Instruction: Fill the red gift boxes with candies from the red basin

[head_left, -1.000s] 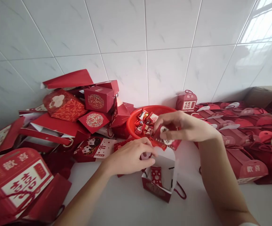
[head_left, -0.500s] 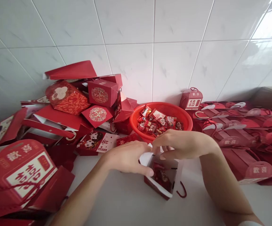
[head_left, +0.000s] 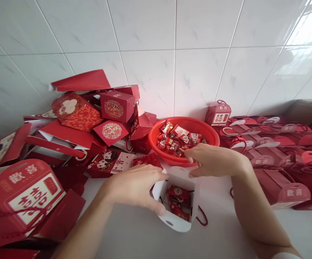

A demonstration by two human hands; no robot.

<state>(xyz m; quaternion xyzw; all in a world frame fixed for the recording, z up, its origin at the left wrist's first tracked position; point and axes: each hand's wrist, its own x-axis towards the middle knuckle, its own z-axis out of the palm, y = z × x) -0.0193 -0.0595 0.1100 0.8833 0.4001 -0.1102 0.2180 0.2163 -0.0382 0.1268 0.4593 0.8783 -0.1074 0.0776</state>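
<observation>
An open gift box (head_left: pixel 195 201) with white inner flaps stands on the white table, and red-wrapped sweets (head_left: pixel 178 198) lie inside it. My left hand (head_left: pixel 138 185) is at the box's left side, thumb and fingers apart around its left edge. Above the box's back right corner hovers my right hand (head_left: pixel 212 160), its thumb and fingers apart with nothing seen between them, near the front rim of the red basket. That basket (head_left: pixel 215 138) holds several small wrapped sweets (head_left: pixel 176 142). A dark red cord loops out at the box's right side.
Red boxes (head_left: pixel 115 106) are heaped at the left, with a large one (head_left: pixel 32 194) near the front. Rows of red handled boxes (head_left: pixel 282 176) fill the right side. One upright box (head_left: pixel 218 113) stands by the tiled wall (head_left: pixel 145 75).
My right hand has moved off the box, slightly right and up, and its fingers have parted. The box has shifted left, with its flaps spread wider and the sweets more visible. My left hand moved slightly left.
</observation>
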